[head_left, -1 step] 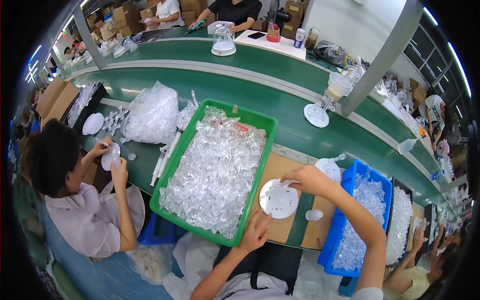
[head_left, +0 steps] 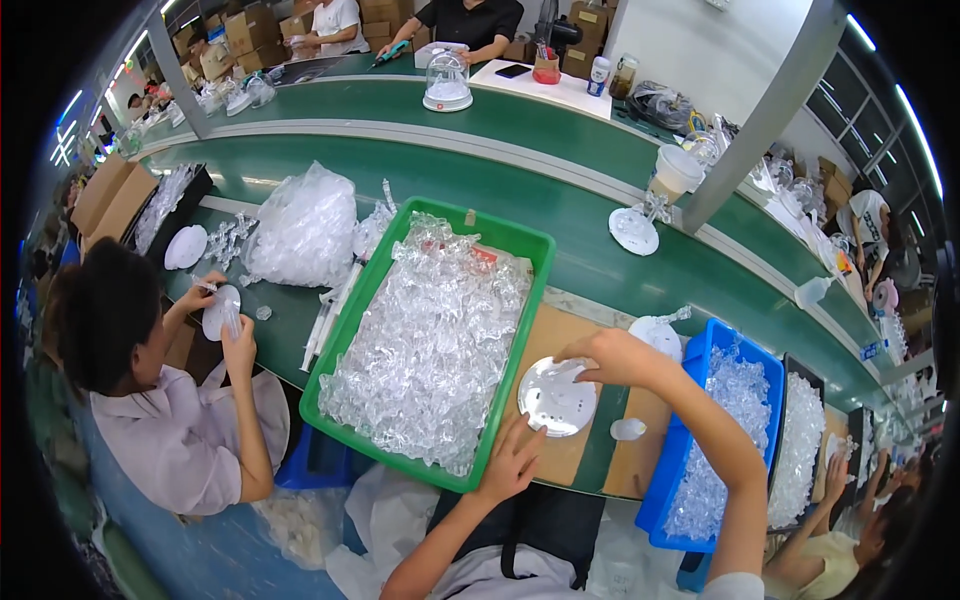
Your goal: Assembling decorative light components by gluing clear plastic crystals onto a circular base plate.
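Note:
A round white disc (head_left: 556, 410) with small holes lies on the brown board in front of me, and light glares off its upper part. My right hand (head_left: 615, 358) reaches over its upper right edge with fingers bent and pressed together; whatever they pinch is too small or hidden to make out. At the disc's lower left edge rests my left hand (head_left: 512, 460), its fingers spread and fingertips touching or close to the rim. Beside the disc, to the right, stands a small whitish translucent piece (head_left: 628, 430).
A green tray (head_left: 330, 400) heaped with clear plastic parts stands left. On the right are a blue bin (head_left: 655, 490) of clear parts and another white disc (head_left: 655, 337). A green conveyor (head_left: 520, 215) runs behind. A co-worker (head_left: 170, 430) sits at left, holding a disc.
My right hand has shifted slightly left over the disc. Glare on the disc has changed, and my left fingers have moved slightly at its rim.

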Demonstrator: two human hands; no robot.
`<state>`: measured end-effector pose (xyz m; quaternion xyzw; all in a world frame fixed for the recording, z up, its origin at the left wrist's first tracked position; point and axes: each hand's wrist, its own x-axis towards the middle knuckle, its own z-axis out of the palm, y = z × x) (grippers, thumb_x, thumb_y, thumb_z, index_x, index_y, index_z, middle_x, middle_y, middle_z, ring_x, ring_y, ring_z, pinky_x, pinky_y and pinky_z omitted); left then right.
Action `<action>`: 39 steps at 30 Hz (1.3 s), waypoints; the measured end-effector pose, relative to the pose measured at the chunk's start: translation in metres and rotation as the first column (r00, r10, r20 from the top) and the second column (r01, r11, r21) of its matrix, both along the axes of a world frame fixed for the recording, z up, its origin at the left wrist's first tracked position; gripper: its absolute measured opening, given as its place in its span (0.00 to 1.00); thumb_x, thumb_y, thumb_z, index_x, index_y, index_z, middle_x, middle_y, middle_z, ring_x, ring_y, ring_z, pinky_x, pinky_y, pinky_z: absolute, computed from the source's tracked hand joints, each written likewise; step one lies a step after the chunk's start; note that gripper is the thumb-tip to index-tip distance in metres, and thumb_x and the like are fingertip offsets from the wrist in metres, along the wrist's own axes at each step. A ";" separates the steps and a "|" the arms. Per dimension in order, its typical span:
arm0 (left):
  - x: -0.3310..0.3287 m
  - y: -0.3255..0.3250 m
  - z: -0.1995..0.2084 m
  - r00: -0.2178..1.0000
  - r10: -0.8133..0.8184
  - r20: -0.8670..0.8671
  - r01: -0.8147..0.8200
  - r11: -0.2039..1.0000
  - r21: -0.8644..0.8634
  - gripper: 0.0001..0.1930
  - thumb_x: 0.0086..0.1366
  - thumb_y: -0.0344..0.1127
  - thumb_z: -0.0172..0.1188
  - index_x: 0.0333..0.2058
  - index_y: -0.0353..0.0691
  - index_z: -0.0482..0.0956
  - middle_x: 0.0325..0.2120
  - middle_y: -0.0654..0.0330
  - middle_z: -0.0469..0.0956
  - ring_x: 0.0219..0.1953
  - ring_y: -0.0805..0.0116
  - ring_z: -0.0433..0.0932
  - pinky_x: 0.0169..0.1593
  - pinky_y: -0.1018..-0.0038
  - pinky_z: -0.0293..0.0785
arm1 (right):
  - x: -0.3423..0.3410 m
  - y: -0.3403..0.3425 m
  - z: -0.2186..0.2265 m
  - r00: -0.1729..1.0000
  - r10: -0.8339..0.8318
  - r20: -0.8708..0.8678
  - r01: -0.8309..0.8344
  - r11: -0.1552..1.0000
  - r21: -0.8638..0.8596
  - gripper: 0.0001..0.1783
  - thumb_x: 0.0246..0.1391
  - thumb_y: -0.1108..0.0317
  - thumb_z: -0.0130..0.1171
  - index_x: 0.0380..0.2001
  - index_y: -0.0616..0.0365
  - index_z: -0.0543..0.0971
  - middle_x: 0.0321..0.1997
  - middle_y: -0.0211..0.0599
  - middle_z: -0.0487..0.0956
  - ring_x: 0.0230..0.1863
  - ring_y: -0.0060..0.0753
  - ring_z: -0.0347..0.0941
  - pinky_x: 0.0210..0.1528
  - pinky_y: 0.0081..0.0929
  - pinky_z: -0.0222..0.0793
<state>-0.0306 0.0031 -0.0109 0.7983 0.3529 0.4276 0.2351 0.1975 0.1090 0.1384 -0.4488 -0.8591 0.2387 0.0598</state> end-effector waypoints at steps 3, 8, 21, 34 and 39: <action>-0.006 0.004 -0.008 0.963 -0.112 -0.243 0.104 0.993 -0.047 0.23 0.57 0.38 0.57 0.52 0.42 0.72 0.54 0.47 0.65 0.60 0.50 0.60 0.60 0.57 0.55 | -0.027 0.036 0.033 1.000 -0.028 0.003 0.028 0.995 -0.096 0.19 0.42 0.59 0.63 0.38 0.55 0.79 0.35 0.40 0.80 0.38 0.46 0.76 0.41 0.39 0.71; -0.001 -0.003 -0.007 0.953 -0.122 -0.276 0.130 0.991 0.012 0.20 0.57 0.40 0.57 0.49 0.45 0.75 0.51 0.47 0.69 0.57 0.50 0.64 0.59 0.55 0.58 | -0.092 0.116 -0.055 0.835 -0.441 0.328 0.287 0.860 0.423 0.10 0.41 0.63 0.59 0.26 0.58 0.80 0.28 0.44 0.80 0.35 0.46 0.77 0.38 0.40 0.72; 0.000 -0.040 0.003 0.952 -0.051 -0.303 0.054 0.999 0.004 0.15 0.56 0.36 0.59 0.42 0.41 0.78 0.40 0.51 0.74 0.47 0.54 0.71 0.50 0.60 0.65 | -0.076 0.023 0.025 0.661 -0.532 -0.530 0.439 0.846 -0.302 0.15 0.46 0.67 0.65 0.37 0.62 0.77 0.27 0.32 0.78 0.30 0.20 0.75 0.33 0.21 0.70; -0.028 -0.038 0.006 0.955 -0.116 -0.275 0.080 0.987 -0.141 0.17 0.57 0.33 0.57 0.47 0.41 0.76 0.57 0.44 0.61 0.61 0.44 0.56 0.60 0.57 0.58 | -0.101 -0.159 -0.086 0.156 -0.836 -0.526 0.793 0.423 -0.438 0.12 0.46 0.70 0.65 0.32 0.67 0.77 0.26 0.39 0.80 0.28 0.21 0.76 0.32 0.18 0.72; -0.031 -0.042 0.000 0.957 -0.098 -0.272 0.070 0.991 -0.111 0.19 0.55 0.33 0.59 0.48 0.46 0.76 0.55 0.48 0.64 0.60 0.42 0.58 0.61 0.49 0.53 | -0.116 -0.155 -0.102 0.317 -0.816 -0.483 0.834 0.482 -0.267 0.13 0.45 0.68 0.65 0.31 0.65 0.76 0.25 0.45 0.79 0.27 0.32 0.79 0.31 0.24 0.73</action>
